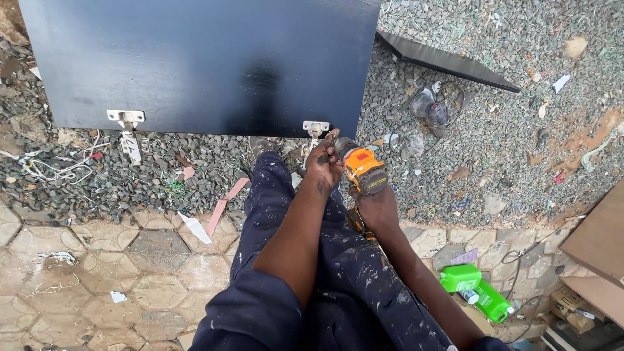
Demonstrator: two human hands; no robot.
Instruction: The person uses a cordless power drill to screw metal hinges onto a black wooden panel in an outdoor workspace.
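A dark blue-black panel lies flat on gravel, with two metal hinges along its near edge: one at the left and one at the right. My right hand grips an orange and black cordless drill, whose nose points at the right hinge. My left hand is closed around the front of the drill, by the chuck, just below that hinge. My knee in paint-spattered blue trousers is under both arms.
A second dark board lies on the gravel at the upper right, with a grey power tool beside it. A green bottle lies at the lower right near brown boards. Paving stones cover the lower left, with scraps and wires.
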